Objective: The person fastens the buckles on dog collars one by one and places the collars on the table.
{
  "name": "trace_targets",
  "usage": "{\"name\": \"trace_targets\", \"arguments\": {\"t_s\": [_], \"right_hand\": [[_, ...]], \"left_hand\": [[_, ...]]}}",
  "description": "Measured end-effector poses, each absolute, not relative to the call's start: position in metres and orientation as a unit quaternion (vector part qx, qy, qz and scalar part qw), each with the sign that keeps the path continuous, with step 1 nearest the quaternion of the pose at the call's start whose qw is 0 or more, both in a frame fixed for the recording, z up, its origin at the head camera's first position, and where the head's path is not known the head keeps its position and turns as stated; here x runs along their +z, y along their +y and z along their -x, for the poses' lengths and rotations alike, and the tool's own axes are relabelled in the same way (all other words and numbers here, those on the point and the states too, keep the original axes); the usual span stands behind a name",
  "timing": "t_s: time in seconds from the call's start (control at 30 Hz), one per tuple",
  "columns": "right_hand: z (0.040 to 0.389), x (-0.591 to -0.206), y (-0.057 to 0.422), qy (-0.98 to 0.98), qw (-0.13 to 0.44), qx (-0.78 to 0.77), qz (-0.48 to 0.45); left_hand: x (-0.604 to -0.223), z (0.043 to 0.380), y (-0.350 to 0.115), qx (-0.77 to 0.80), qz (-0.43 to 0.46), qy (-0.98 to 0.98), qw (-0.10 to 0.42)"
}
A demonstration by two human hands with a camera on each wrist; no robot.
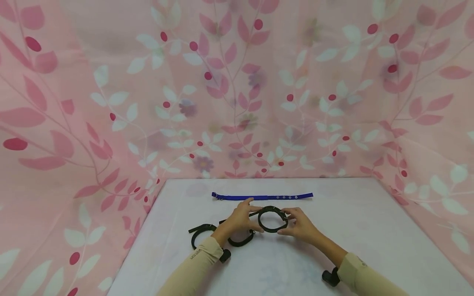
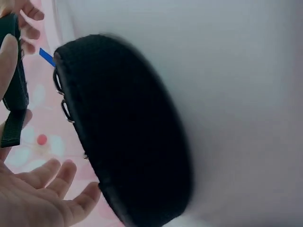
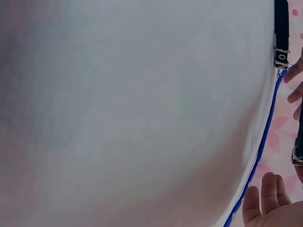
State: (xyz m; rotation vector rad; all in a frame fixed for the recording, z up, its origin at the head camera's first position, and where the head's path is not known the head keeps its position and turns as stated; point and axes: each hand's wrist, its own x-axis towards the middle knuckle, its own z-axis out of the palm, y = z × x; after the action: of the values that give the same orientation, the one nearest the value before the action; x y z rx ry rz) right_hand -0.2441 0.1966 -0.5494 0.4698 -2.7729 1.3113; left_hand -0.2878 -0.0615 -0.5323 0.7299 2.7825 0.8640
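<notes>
A black buckled collar (image 1: 273, 231), fastened into a round loop, is up between both hands. My left hand (image 1: 241, 217) holds its left side, near the loose strap end, with the thumb low and other fingers spread. From the right, my right hand (image 1: 303, 227) grips the loop by thumb and forefinger beside the metal buckle (image 3: 297, 157). Beneath the left hand lies another looped black collar (image 1: 240, 244), which looms large in the left wrist view. A third black loop (image 1: 201, 227) lies farther left, partly hidden by the left forearm.
A blue collar (image 1: 255, 197) with metal eyelets lies stretched out flat behind the hands. The white table (image 1: 370, 230) meets pink leaf-patterned cloth (image 1: 237, 123) at the back and sides. Small black cameras (image 1: 331, 277) sit at the wrists.
</notes>
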Motion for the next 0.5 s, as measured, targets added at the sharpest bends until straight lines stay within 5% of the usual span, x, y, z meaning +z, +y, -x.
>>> {"name": "trace_targets", "arguments": {"t_s": [0.5], "right_hand": [[0.246,-0.556,0.187,-0.93,-0.018,0.336,-0.145]], "left_hand": [[-0.548,0.291,-0.054,0.201,-0.248,0.944,0.083]]}}
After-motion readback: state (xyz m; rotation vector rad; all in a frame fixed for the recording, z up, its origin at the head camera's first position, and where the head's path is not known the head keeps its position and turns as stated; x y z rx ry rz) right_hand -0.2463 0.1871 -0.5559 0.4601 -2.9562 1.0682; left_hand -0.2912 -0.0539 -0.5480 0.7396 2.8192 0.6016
